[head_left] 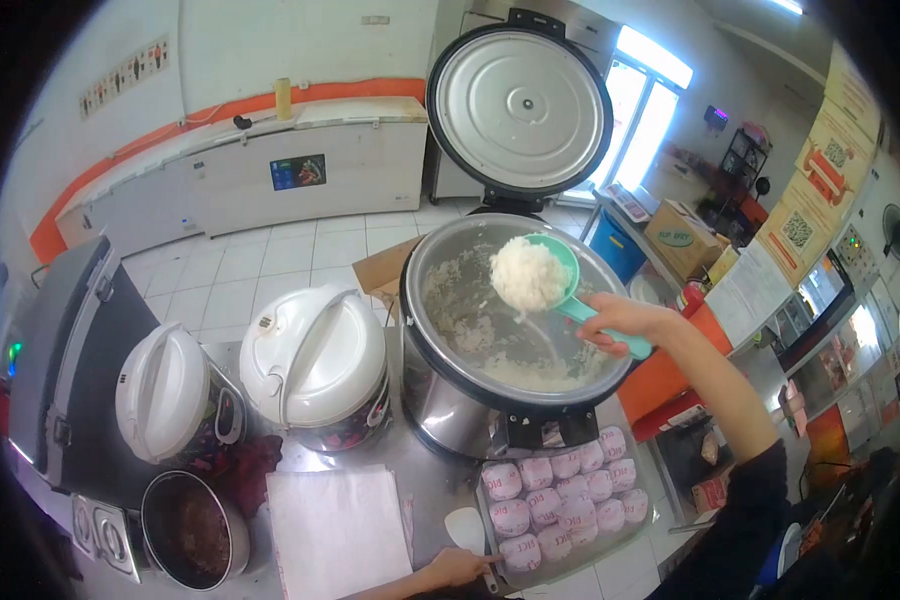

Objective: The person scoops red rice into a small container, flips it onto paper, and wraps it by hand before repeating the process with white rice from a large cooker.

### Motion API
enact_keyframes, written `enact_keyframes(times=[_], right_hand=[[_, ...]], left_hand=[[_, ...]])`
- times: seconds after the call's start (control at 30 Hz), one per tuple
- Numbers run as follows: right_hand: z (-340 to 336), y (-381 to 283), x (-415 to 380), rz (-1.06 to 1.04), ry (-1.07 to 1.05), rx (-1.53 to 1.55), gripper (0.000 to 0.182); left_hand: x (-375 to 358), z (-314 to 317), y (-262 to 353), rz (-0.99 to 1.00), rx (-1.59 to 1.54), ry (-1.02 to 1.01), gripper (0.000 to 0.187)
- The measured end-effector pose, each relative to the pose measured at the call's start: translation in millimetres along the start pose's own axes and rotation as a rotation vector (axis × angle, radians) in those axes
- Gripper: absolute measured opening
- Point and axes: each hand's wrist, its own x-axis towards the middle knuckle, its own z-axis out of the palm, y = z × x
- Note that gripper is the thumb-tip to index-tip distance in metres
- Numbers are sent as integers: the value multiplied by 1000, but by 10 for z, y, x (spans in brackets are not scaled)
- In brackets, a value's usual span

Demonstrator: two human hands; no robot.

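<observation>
My right hand (pixel 622 322) grips the handle of a mint-green scoop (pixel 572 264) heaped with white rice (pixel 527 276). The scoop is raised over the open mouth of a large metal rice cooker (pixel 455 405), where more rice clings to the bottom and walls. Low in the view, my left hand (pixel 457 567) has a finger stretched out across the handle of a white rice paddle (pixel 467 530). That fingertip is near a tray (pixel 570 570) of round paper-wrapped rice packets (pixel 542 505). Left of the hand is a stack of white paper sheets (pixel 338 535).
The cooker's lid (pixel 522 108) stands upright behind it. Two white-lidded rice cookers (pixel 313 355) and a dark insulated box (pixel 95 360) stand on the left. A deep pot (pixel 195 530) sits in front of them. White chest freezers (pixel 370 165) line the back wall.
</observation>
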Motion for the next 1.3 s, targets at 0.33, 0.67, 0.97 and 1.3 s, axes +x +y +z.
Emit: enact_keyframes(times=[0.33,0.67,0.97,1.3], right_hand=[[216,112,-56,-111,191,386,13],[242,138,26,-157,117,473,12],[323,257,193,-210,213,656,11],[314,209,162,-294,317,652,13]], left_hand=[[-144,417,-19,-9,124,347,38],[-333,272,-179,131,255,236,39],[-114,118,-142,-522,126,515,52],[164,35,-25,-640,73,572,70]])
